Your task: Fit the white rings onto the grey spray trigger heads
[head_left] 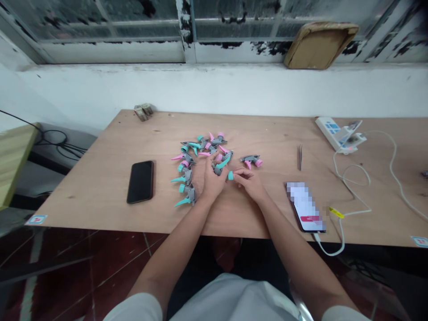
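My left hand (pixel 214 182) is closed around a grey spray trigger head (pixel 221 166) with a teal lever. Its teal screw cap (pixel 230 175) points right, between my two hands. My right hand (pixel 250 183) pinches that cap at the fingertips. Several other spray trigger heads, grey with teal or pink levers and caps, lie in a curve behind and left of my left hand; one of them, a teal one (pixel 190 194), is closest to me. A pink-capped spray trigger head (pixel 251 160) lies apart, just beyond my right hand.
A black phone (pixel 140 182) lies left on the wooden table (pixel 100 178). Right of my hands are tweezers (pixel 300 158), a lit phone (pixel 305 206) on a white cable, and a power strip (pixel 337 133). A small block-like stack (pixel 143 112) sits at the back left.
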